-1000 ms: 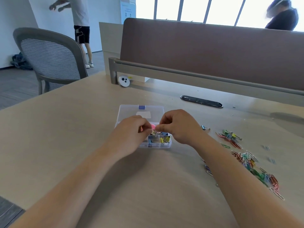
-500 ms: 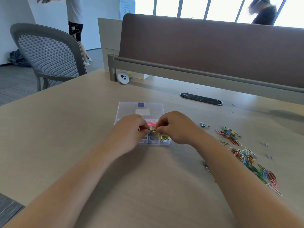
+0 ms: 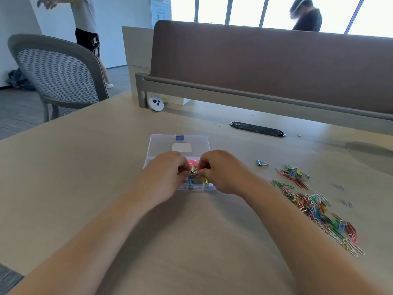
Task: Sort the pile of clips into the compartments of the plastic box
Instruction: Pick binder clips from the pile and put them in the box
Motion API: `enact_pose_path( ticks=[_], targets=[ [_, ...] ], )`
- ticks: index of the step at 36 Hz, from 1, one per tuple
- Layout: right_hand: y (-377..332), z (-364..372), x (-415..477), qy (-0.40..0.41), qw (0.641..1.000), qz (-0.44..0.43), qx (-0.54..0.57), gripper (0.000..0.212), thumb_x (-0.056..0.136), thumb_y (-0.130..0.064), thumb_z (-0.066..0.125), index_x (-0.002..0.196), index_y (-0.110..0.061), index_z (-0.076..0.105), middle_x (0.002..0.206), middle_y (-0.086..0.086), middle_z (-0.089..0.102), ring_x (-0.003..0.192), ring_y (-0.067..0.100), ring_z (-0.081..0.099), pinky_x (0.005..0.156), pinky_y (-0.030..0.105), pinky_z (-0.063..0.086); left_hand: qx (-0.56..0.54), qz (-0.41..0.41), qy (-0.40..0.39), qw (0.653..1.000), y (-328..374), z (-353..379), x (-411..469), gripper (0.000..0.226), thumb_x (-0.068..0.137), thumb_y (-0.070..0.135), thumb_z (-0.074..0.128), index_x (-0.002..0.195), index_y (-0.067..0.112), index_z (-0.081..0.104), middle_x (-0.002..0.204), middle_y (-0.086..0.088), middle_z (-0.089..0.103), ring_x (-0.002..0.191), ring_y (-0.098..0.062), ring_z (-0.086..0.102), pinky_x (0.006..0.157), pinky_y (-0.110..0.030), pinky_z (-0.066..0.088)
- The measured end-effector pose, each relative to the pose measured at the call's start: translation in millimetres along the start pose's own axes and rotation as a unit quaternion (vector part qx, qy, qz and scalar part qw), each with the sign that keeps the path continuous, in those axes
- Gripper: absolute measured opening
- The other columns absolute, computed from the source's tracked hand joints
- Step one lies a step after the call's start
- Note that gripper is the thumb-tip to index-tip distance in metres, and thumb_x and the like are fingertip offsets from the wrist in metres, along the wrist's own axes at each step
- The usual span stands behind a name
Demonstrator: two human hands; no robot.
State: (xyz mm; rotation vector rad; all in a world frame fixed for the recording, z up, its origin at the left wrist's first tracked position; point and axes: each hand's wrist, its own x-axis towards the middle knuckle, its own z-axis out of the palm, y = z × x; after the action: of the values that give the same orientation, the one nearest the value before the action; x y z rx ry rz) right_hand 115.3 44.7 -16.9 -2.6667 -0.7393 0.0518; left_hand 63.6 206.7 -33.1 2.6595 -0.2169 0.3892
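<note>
Hands close together: left hand [image 3: 168, 170] & right hand [image 3: 222, 170], fingers curled, both pinch a gold binder clip [image 3: 194, 171] just above the plastic box [image 3: 161, 145]. Box lies long axis L-R, lid open flat on far side. Pile of clips [image 3: 319, 209] sprawls on surface [image 3: 85, 188] right of right forearm, w/ blue binder clip [image 3: 260, 163] btw box & pile.

Only the person's two arms show, and both are uncovered: the left forearm [image 3: 110, 222] and the right forearm [image 3: 282, 211] are bare skin from the lower edge of the view to the wrists, smooth and slender, looking broad near the camera and narrowing farther off. The left hand [image 3: 168, 170] and the right hand [image 3: 222, 170] are bare too, with rounded knuckles showing on their backs.
</note>
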Motion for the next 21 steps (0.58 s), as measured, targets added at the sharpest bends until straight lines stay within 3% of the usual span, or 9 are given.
enact_pose_path(
  ticks=[16,21],
  targets=[
    [-0.9,3.9,1.5,0.029,0.999,0.017,0.0,0.011,0.084,-0.02,0.064,0.077,-0.027,0.061,0.086,-0.001,0.065,0.082,0.02,0.058,0.072,0.036,0.051,0.018,0.022,-0.002,1.0,6.4,0.4,-3.2,0.01,0.09,0.025,0.061,0.089,0.024,0.071,0.084,0.011,0.052,0.077,-0.006,0.048,0.059,-0.014,0.03],
    [-2.9,7.4,2.8,0.035,0.999,0.029,-0.002,0.02,0.082,-0.016,0.063,0.068,-0.029,0.057,0.084,-0.001,0.064,0.079,0.02,0.059,0.07,0.036,0.053,0.031,0.025,0.004,0.999,8.1,0.6,-5.2,0.013,0.091,0.027,0.06,0.087,0.023,0.072,0.084,0.008,0.052,0.076,-0.009,0.049,0.061,-0.022,0.036]
  ],
)
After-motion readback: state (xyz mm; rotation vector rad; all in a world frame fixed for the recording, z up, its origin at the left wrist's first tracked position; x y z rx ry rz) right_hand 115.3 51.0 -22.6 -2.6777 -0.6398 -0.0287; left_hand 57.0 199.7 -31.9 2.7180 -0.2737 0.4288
